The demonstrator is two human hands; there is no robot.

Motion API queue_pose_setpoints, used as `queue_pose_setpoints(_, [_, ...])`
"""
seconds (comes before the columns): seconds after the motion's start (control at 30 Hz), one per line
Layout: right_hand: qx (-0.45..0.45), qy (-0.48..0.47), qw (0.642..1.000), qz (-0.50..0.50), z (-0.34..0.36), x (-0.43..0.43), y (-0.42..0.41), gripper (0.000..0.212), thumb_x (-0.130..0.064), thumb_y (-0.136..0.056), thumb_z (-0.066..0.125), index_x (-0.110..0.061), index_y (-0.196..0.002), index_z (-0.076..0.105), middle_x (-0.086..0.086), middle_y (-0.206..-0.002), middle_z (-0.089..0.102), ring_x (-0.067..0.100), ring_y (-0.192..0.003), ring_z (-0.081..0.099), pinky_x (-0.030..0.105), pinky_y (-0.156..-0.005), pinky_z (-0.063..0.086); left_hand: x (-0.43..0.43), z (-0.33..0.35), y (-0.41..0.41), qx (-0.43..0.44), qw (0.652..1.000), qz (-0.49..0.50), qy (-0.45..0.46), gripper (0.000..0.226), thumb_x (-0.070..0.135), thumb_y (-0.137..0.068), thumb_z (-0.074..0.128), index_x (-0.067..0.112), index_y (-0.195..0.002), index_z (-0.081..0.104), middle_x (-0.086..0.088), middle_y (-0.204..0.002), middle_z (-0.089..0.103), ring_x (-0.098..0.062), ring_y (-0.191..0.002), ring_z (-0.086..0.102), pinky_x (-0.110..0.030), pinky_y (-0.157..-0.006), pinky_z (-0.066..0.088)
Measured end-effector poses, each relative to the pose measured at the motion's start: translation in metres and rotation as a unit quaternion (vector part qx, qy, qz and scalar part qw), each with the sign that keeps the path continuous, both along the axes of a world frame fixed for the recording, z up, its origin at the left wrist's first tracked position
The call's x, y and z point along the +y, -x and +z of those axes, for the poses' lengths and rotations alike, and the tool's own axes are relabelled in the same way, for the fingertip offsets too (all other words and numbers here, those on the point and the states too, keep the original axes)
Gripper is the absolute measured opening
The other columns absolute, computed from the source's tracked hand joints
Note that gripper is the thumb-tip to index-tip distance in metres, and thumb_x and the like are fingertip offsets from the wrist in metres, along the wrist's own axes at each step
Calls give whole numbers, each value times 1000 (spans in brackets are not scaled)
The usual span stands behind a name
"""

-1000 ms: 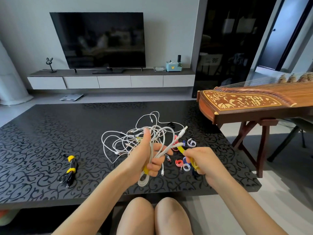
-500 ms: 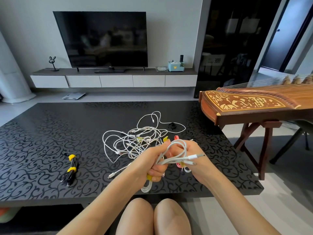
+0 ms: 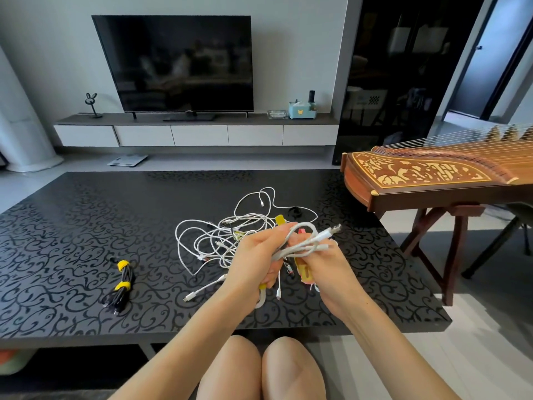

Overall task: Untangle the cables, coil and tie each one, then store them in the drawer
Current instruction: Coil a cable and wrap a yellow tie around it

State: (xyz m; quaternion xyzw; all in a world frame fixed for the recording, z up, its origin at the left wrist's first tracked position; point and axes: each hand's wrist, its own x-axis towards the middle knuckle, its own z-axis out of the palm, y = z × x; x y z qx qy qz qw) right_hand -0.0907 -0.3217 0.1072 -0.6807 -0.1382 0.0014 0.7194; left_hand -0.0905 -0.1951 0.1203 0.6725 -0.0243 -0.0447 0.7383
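The left hand (image 3: 253, 261) clamps the coiled white cable (image 3: 305, 247) so its loops cannot spring apart, while the right hand (image 3: 328, 272) curls its fingers around a yellow fabric strap (image 3: 306, 271), seemingly to bind it.
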Motion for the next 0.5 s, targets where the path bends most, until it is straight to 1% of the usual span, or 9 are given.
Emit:
queue_pose_setpoints(0.07, [21, -55, 998, -12, -5, -1, 2, 28, -15, -98, 49, -19, -85, 73, -11, -55, 56, 2, -54, 50, 14, -52, 41, 2, 2, -3, -29, 999, 27, -10, 25, 34, -95, 54, 23, -90, 76, 6, -40, 31, -8, -32, 24, -16, -33, 22])
queue_pose_setpoints(0.13, [57, -123, 991, -7, -11, -6, 7, 23, -17, -97, 48, -10, -99, 70, -3, -57, 51, 11, -55, 44, 20, -52, 41, 5, 1, -9, -47, 997, 57, -29, 24, 34, -96, 54, 23, -94, 75, 7, -39, 31, -8, -31, 24, -16, -33, 22])
queue_pose_setpoints(0.2, [81, -211, 974, 25, -18, -14, 16, 29, -19, -90, 51, -3, -110, 64, 9, -70, 61, 18, -65, 54, 27, -62, 50, 10, 1, -12, -53, 995, 80, -40, 23, 34, -95, 54, 22, -97, 74, 8, -40, 29, -8, -32, 24, -17, -33, 22])
queue_pose_setpoints(0.23, [77, -227, 970, 34, -20, -18, 22, 33, -16, -85, 54, -1, -113, 61, 13, -79, 66, 21, -72, 60, 28, -68, 53, 11, 0, -13, -59, 993, 90, -49, 22, 34, -95, 55, 22, -97, 74, 8, -41, 29, -7, -33, 25, -18, -33, 23])
queue_pose_setpoints(0.3, [35, -163, 986, 4, -21, -22, 33, 32, -8, -79, 62, -5, -112, 64, 13, -90, 71, 22, -79, 67, 25, -74, 54, 11, -2, -15, -76, 988, 107, -84, 22, 35, -94, 56, 26, -95, 75, 8, -42, 29, -8, -36, 26, -18, -36, 24])
queue_pose_setpoints(0.37, [-31, -61, 996, -61, -16, -20, 42, 30, 1, -79, 68, -19, -102, 71, 8, -91, 74, 19, -82, 70, 20, -75, 54, 7, -6, -15, -106, 978, 119, -136, 21, 38, -93, 56, 30, -90, 76, 3, -47, 30, -12, -43, 27, -22, -45, 26])
queue_pose_setpoints(0.43, [-95, -10, 991, -98, -6, -16, 46, 37, 3, -81, 68, -28, -100, 71, 0, -92, 75, 14, -86, 70, 20, -76, 54, 2, -11, -14, -143, 961, 127, -199, 26, 42, -92, 55, 27, -86, 74, 1, -51, 31, -13, -50, 27, -27, -53, 28])
queue_pose_setpoints(0.47, [-126, 4, 986, -111, 0, -14, 47, 39, 3, -82, 67, -31, -101, 70, -3, -92, 75, 13, -87, 70, 22, -75, 55, -1, -15, -12, -158, 954, 123, -224, 27, 43, -93, 54, 26, -86, 73, 4, -50, 33, -12, -49, 27, -27, -54, 28])
queue_pose_setpoints(0.5, [-153, 17, 980, -126, 6, -12, 46, 39, 2, -83, 67, -32, -101, 70, -6, -92, 74, 13, -86, 70, 24, -73, 56, -4, -18, -11, -172, 947, 118, -245, 24, 42, -93, 52, 31, -87, 73, 6, -47, 36, -10, -46, 28, -25, -52, 29])
